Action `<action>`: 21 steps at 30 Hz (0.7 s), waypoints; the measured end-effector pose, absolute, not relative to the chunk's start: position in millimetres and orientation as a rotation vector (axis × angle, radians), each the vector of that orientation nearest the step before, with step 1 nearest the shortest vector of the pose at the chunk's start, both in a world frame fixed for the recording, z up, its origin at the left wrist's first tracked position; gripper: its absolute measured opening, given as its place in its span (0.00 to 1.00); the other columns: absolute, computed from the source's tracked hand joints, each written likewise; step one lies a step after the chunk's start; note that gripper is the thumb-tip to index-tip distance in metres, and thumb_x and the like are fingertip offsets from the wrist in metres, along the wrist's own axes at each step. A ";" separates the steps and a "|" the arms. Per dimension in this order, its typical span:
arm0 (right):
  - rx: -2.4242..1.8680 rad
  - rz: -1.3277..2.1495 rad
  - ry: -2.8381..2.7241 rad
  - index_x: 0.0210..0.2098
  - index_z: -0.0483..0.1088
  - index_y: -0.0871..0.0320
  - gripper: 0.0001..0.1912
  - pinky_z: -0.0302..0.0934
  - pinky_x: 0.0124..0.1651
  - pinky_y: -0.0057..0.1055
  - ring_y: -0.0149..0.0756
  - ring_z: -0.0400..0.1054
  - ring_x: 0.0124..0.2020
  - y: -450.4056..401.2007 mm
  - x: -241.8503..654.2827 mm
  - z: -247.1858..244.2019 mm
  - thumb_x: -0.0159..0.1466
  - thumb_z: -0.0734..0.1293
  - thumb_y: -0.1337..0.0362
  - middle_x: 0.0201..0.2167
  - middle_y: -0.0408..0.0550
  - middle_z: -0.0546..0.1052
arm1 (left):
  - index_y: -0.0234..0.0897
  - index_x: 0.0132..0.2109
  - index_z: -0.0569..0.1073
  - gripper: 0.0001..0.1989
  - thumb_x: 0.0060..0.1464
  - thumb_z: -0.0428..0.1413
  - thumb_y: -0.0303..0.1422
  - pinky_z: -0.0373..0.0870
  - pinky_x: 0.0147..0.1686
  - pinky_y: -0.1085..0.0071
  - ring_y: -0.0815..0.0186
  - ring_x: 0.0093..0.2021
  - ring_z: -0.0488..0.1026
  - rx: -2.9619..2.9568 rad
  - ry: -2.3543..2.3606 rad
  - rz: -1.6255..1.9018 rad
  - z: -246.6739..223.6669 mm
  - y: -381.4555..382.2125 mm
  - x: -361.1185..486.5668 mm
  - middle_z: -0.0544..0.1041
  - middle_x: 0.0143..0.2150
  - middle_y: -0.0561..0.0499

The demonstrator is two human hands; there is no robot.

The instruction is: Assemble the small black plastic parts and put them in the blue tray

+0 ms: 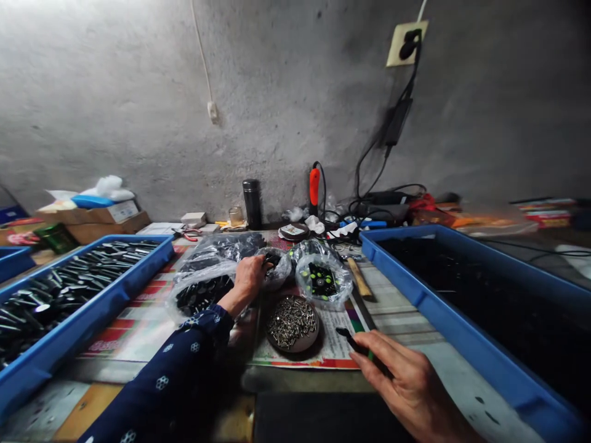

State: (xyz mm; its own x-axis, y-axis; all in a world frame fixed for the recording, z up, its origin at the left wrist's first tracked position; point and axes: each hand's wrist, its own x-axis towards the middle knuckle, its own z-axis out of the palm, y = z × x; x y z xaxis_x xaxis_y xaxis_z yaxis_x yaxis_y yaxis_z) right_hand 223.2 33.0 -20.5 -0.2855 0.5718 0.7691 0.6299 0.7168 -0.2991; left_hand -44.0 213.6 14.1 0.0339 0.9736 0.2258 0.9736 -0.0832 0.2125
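My left hand reaches into a clear plastic bag of small black parts, its fingers closed on something I cannot make out. Between my right thumb and fingers is a small black part; my right hand is at the lower right. A round dish of small metal rivets or screws lies between the hands. Just behind it, another clear bag holds black parts with yellow-green dots. Left of my left hand, an open bag contains black pieces.
Long blue trays stand at left and right, both holding dark parts. A wooden-handled tool lies near the right tray. At the wall stand a black flask and an orange-handled tool, with cables to their right.
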 end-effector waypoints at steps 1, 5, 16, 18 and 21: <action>-0.930 -0.056 -1.962 0.46 0.70 0.56 0.09 0.70 0.36 0.26 0.38 0.77 0.34 32.7 222.3 -18.9 0.72 0.60 0.71 0.37 0.48 0.79 | 0.34 0.45 0.76 0.12 0.65 0.56 0.39 0.74 0.49 0.56 0.60 0.45 0.77 -2.259 -2.126 -0.518 16.2 212.5 -43.6 0.79 0.44 0.47; -0.962 0.059 -1.899 0.43 0.71 0.55 0.07 0.68 0.33 0.24 0.36 0.76 0.33 32.3 217.7 -12.8 0.70 0.62 0.70 0.36 0.46 0.78 | 0.33 0.40 0.76 0.09 0.65 0.56 0.36 0.73 0.45 0.61 0.62 0.40 0.76 -2.289 -2.088 -0.660 30.4 199.3 -38.9 0.78 0.38 0.49; -1.047 0.495 -1.676 0.38 0.75 0.59 0.07 0.65 0.35 0.24 0.34 0.72 0.31 25.4 182.7 14.4 0.65 0.65 0.65 0.32 0.44 0.78 | 0.34 0.27 0.73 0.13 0.59 0.55 0.33 0.54 0.26 0.76 0.71 0.24 0.61 -2.812 -1.834 -1.002 40.5 74.7 -8.4 0.67 0.21 0.57; -1.042 0.580 -1.667 0.38 0.75 0.59 0.08 0.64 0.34 0.25 0.35 0.71 0.31 22.3 175.9 15.4 0.65 0.65 0.64 0.32 0.45 0.78 | 0.34 0.27 0.72 0.13 0.58 0.54 0.35 0.53 0.25 0.75 0.71 0.24 0.60 -2.890 -1.826 -1.050 35.5 58.3 -5.8 0.67 0.21 0.56; -1.043 0.686 -1.680 0.35 0.74 0.60 0.09 0.61 0.30 0.26 0.34 0.68 0.28 16.3 169.4 15.0 0.64 0.63 0.63 0.29 0.44 0.76 | 0.34 0.26 0.71 0.15 0.57 0.54 0.38 0.52 0.24 0.75 0.71 0.23 0.59 -2.952 -1.804 -1.272 28.4 41.7 -4.4 0.67 0.21 0.56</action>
State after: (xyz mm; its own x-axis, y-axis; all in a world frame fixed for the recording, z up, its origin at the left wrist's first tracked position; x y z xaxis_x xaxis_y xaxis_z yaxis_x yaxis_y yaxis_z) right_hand 169.4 16.3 15.0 -0.1270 0.8836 0.4508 0.3151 0.4668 -0.8263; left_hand -4.4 41.7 28.4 0.3346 0.9060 0.2592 0.5485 -0.4109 0.7282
